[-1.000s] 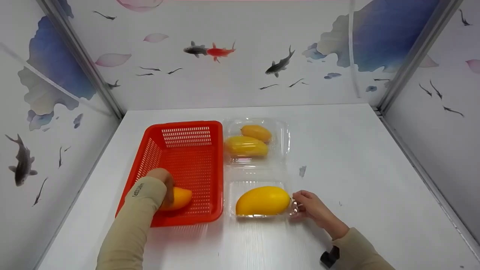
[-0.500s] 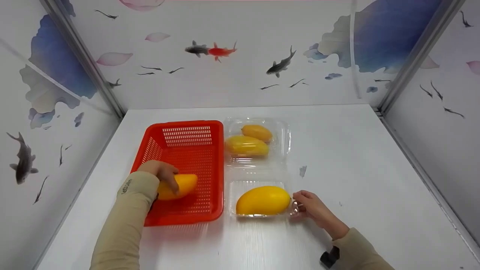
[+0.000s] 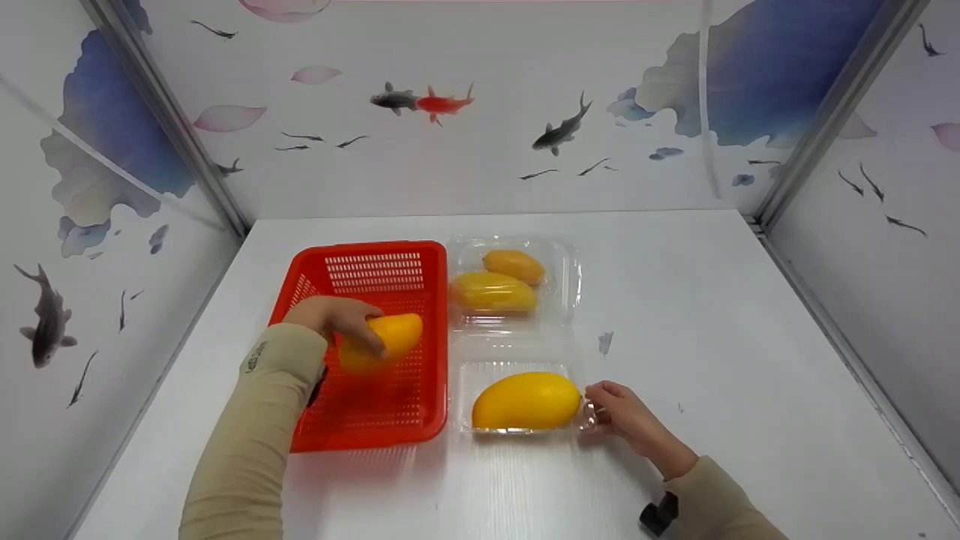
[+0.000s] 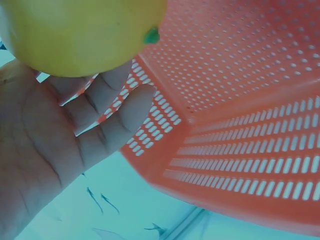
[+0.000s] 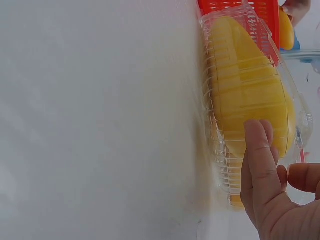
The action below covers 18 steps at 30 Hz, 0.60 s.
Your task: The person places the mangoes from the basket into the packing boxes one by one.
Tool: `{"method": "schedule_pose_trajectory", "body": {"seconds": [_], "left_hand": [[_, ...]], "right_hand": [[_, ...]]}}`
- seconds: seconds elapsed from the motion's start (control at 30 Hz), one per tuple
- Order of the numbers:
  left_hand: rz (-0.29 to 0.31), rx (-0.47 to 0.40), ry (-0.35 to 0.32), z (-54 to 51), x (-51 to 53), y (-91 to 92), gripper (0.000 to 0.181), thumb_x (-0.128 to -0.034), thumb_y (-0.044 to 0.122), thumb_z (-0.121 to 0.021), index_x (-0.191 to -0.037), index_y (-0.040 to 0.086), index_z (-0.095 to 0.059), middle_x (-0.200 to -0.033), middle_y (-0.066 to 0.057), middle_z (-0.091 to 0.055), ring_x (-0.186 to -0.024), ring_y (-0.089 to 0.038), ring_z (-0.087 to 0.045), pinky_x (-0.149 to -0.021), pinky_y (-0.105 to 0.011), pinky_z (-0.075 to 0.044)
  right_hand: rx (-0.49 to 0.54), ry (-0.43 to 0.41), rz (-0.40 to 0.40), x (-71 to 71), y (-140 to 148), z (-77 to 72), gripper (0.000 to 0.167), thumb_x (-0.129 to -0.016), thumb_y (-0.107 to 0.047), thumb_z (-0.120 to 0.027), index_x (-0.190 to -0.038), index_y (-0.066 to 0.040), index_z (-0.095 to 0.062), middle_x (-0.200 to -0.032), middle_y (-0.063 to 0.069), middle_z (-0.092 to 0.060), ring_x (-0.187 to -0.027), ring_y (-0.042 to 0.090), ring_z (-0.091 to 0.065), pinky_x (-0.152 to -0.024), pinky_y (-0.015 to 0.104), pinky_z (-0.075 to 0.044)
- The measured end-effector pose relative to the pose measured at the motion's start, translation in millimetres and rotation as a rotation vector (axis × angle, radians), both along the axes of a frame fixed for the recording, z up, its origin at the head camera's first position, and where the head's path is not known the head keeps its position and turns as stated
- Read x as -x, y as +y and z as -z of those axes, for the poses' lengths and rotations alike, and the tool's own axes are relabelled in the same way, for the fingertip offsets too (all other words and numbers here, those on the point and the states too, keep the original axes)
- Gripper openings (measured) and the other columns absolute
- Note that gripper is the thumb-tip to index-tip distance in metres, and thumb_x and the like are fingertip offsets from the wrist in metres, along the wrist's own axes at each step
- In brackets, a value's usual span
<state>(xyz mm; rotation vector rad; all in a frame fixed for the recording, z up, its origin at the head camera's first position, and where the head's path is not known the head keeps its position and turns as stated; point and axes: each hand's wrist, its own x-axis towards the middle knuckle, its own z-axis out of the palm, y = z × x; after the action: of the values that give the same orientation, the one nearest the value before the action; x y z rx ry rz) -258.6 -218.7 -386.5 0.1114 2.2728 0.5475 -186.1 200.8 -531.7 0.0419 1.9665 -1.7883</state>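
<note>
My left hand (image 3: 337, 319) grips a yellow mango (image 3: 401, 330) and holds it within the red basket (image 3: 435, 375), above its floor. In the left wrist view this mango (image 4: 85, 35) shows a green stem nub, with fingers beneath it. Another, larger-looking mango (image 3: 525, 401) lies in the near clear plastic container (image 3: 466, 375). At that container's right end, my right hand (image 3: 630, 420) pinches the rim. Its longer fingers (image 5: 262, 165) lie along the outer ribbed wall in the right wrist view.
Behind the near container, a clear plastic shell (image 3: 562, 315) has two mangoes (image 3: 495, 292) in it; whether the shells are joined I cannot tell. The red basket stands close on their left. Printed white walls (image 3: 480, 172) enclose the white table (image 3: 675, 300) on three sides.
The left hand has lifted the mango off the basket's near left part and carried it away from me and rightward. The right hand and both clear shells stay put.
</note>
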Motion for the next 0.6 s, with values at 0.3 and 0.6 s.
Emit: {"method": "schedule_pose_trajectory", "body": {"seconds": [0.3,0.6], "left_hand": [[0.162,0.007,0.099,-17.3,10.3,39.6,0.058,-0.0730,0.048,-0.067,-0.117,0.015,-0.052,-0.110,-0.003,-0.055,-0.105,-0.022,-0.047,-0.090,-0.044,-0.041],[-0.039,-0.012,0.026,-32.4,13.6,91.1,0.057,-0.0643,0.040,-0.079,-0.110,0.017,-0.054,-0.106,-0.002,-0.057,-0.104,-0.023,-0.047,-0.089,-0.040,-0.043]], "right_hand": [[-0.017,-0.009,0.001,1.8,-1,1.4,0.024,-0.097,-0.022,-0.042,-0.101,0.000,-0.051,-0.080,0.007,-0.054,-0.068,0.014,-0.058,-0.066,0.026,-0.054],[-0.012,0.004,-0.018,2.1,0,0.9,0.028,-0.095,-0.026,-0.045,-0.103,0.001,-0.051,-0.084,0.009,-0.055,-0.070,0.016,-0.058,-0.068,0.027,-0.054]]}}
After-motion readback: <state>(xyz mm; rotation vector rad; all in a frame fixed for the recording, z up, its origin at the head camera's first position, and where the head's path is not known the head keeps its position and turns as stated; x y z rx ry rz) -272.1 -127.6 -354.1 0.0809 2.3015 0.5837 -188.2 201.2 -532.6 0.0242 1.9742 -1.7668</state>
